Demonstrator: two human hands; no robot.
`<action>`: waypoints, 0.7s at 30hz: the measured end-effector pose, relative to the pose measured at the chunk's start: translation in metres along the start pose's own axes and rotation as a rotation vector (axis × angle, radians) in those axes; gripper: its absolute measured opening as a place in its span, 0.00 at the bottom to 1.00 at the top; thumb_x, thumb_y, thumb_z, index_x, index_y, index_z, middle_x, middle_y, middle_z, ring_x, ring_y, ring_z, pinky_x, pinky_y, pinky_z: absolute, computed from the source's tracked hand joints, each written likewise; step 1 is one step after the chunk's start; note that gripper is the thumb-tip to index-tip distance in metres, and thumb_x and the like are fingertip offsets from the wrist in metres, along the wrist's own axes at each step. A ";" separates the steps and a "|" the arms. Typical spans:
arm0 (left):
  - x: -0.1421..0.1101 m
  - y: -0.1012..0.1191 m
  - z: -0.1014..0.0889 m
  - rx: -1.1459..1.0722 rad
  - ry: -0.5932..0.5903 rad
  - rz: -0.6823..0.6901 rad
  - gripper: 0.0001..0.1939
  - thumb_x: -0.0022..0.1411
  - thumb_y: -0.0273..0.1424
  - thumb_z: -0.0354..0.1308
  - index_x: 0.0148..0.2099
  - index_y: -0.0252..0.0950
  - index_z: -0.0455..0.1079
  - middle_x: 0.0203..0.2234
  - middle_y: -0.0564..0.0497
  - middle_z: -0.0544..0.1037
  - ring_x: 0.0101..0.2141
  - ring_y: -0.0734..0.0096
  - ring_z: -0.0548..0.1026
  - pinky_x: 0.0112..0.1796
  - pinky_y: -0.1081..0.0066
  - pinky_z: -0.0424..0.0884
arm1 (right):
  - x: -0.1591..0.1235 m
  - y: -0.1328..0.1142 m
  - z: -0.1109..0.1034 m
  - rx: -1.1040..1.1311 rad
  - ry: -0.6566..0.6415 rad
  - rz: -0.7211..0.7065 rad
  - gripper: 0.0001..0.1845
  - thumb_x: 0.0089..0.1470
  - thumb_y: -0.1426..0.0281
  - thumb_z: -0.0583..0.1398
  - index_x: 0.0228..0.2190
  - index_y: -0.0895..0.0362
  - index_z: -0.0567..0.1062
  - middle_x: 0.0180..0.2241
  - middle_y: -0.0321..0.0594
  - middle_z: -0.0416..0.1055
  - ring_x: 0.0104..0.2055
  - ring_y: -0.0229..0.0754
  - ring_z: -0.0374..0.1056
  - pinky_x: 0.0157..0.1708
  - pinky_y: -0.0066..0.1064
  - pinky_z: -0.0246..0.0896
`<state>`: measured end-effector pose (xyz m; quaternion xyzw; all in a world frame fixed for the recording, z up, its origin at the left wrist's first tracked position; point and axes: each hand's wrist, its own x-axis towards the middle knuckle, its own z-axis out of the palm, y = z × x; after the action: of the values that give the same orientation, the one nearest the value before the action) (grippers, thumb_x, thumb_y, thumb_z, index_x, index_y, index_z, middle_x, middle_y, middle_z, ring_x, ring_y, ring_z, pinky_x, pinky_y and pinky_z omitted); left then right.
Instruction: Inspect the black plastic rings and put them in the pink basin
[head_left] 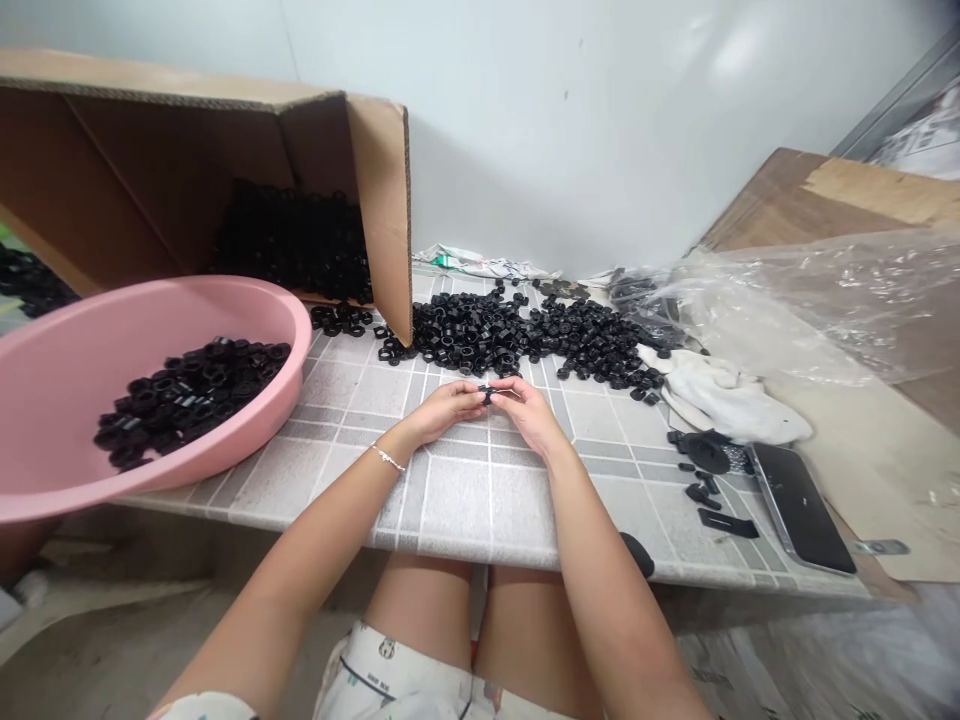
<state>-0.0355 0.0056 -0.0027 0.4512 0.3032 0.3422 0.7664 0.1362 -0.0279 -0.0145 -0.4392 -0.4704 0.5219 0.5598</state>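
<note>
My left hand (448,407) and my right hand (527,409) meet over the tiled tabletop (465,480), fingertips pinched together on one small black plastic ring (488,393). A wide heap of the same black rings (517,335) lies just beyond my hands. At the left, a pink basin (60,380) holds a pile of black rings (187,395). My left wrist wears a thin bracelet (387,458).
A cardboard box (375,190) lies on its side at the back left with more black rings inside. White cloth gloves (720,395), a dark phone (801,505) and a few black parts (709,460) lie at the right, beside crumpled clear plastic (810,290).
</note>
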 end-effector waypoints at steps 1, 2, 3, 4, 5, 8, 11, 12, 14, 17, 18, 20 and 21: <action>0.000 0.000 0.000 0.015 0.001 0.009 0.16 0.47 0.34 0.71 0.35 0.32 0.71 0.32 0.49 0.76 0.35 0.72 0.75 0.45 0.66 0.71 | -0.001 0.000 0.000 -0.015 -0.029 0.011 0.14 0.41 0.64 0.68 0.33 0.53 0.76 0.35 0.36 0.74 0.38 0.39 0.68 0.44 0.34 0.64; 0.000 0.000 -0.001 0.032 0.000 0.018 0.16 0.48 0.34 0.70 0.36 0.32 0.71 0.32 0.49 0.76 0.34 0.73 0.75 0.45 0.66 0.71 | -0.002 -0.001 -0.001 -0.024 -0.047 0.018 0.15 0.41 0.64 0.68 0.34 0.53 0.77 0.35 0.36 0.74 0.38 0.39 0.69 0.45 0.35 0.64; 0.000 -0.001 -0.001 0.047 -0.001 0.028 0.16 0.49 0.34 0.70 0.36 0.31 0.71 0.32 0.49 0.76 0.34 0.73 0.75 0.45 0.65 0.72 | -0.002 -0.001 -0.001 -0.030 -0.051 0.021 0.15 0.41 0.64 0.68 0.34 0.53 0.77 0.35 0.36 0.75 0.39 0.39 0.69 0.45 0.35 0.64; 0.000 -0.002 -0.002 0.058 0.000 0.037 0.16 0.49 0.34 0.69 0.37 0.31 0.71 0.32 0.49 0.76 0.34 0.74 0.75 0.45 0.65 0.72 | -0.002 -0.001 -0.001 -0.035 -0.045 0.020 0.15 0.41 0.64 0.68 0.34 0.53 0.77 0.35 0.36 0.75 0.39 0.39 0.69 0.45 0.35 0.64; 0.001 -0.002 -0.003 0.064 0.002 0.046 0.16 0.49 0.34 0.69 0.36 0.31 0.70 0.32 0.49 0.76 0.34 0.74 0.75 0.46 0.64 0.71 | -0.002 0.000 -0.001 -0.040 -0.033 0.017 0.15 0.40 0.64 0.68 0.34 0.54 0.77 0.35 0.36 0.75 0.39 0.40 0.69 0.45 0.36 0.64; 0.004 -0.007 -0.005 0.067 0.010 0.061 0.16 0.49 0.34 0.70 0.36 0.30 0.70 0.31 0.49 0.77 0.34 0.73 0.76 0.47 0.63 0.71 | -0.001 0.002 -0.001 -0.059 0.007 0.023 0.16 0.39 0.63 0.69 0.33 0.54 0.77 0.33 0.37 0.74 0.37 0.40 0.69 0.43 0.36 0.65; 0.007 -0.011 -0.007 0.100 0.017 0.062 0.17 0.48 0.35 0.70 0.35 0.29 0.70 0.30 0.48 0.78 0.34 0.71 0.77 0.48 0.61 0.72 | 0.001 0.006 -0.001 -0.073 0.016 0.042 0.17 0.37 0.61 0.69 0.31 0.55 0.77 0.30 0.37 0.74 0.32 0.39 0.69 0.40 0.37 0.65; 0.007 -0.012 -0.007 0.117 0.019 0.062 0.18 0.48 0.35 0.70 0.35 0.29 0.69 0.30 0.47 0.78 0.34 0.70 0.78 0.48 0.61 0.72 | 0.002 0.007 -0.001 -0.075 0.015 0.048 0.17 0.37 0.61 0.70 0.30 0.56 0.77 0.29 0.37 0.74 0.31 0.39 0.68 0.39 0.37 0.65; 0.008 -0.012 -0.007 0.142 0.019 0.064 0.18 0.48 0.35 0.70 0.35 0.29 0.69 0.31 0.46 0.79 0.35 0.70 0.78 0.48 0.61 0.72 | 0.002 0.008 0.000 -0.081 0.016 0.056 0.17 0.35 0.60 0.70 0.29 0.56 0.78 0.28 0.37 0.74 0.30 0.39 0.68 0.38 0.37 0.65; 0.007 -0.011 -0.005 0.162 0.030 0.052 0.18 0.48 0.34 0.70 0.34 0.29 0.68 0.29 0.48 0.79 0.33 0.70 0.79 0.48 0.60 0.72 | 0.001 0.008 0.000 -0.091 0.026 0.043 0.17 0.34 0.60 0.70 0.29 0.56 0.78 0.29 0.37 0.74 0.32 0.40 0.69 0.39 0.38 0.66; 0.006 -0.010 -0.005 0.167 0.036 0.049 0.17 0.48 0.34 0.70 0.33 0.29 0.68 0.28 0.48 0.79 0.33 0.70 0.79 0.48 0.61 0.72 | 0.001 0.008 0.001 -0.097 0.026 0.034 0.17 0.35 0.60 0.70 0.29 0.56 0.78 0.29 0.37 0.74 0.32 0.41 0.69 0.39 0.38 0.66; 0.005 -0.009 -0.003 0.174 0.043 0.045 0.16 0.48 0.33 0.70 0.33 0.29 0.68 0.27 0.49 0.78 0.32 0.71 0.79 0.47 0.61 0.73 | 0.000 0.008 0.001 -0.113 0.024 0.015 0.16 0.35 0.61 0.70 0.28 0.55 0.78 0.29 0.37 0.74 0.33 0.41 0.69 0.40 0.38 0.66; 0.005 -0.009 -0.003 0.174 0.047 0.044 0.16 0.49 0.33 0.70 0.33 0.29 0.68 0.27 0.49 0.78 0.31 0.71 0.79 0.47 0.62 0.73 | 0.000 0.008 0.001 -0.124 0.021 0.007 0.16 0.36 0.61 0.70 0.28 0.55 0.78 0.29 0.37 0.74 0.33 0.42 0.69 0.39 0.38 0.66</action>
<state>-0.0328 0.0074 -0.0125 0.5145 0.3396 0.3420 0.7093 0.1335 -0.0271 -0.0222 -0.4801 -0.4946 0.4890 0.5345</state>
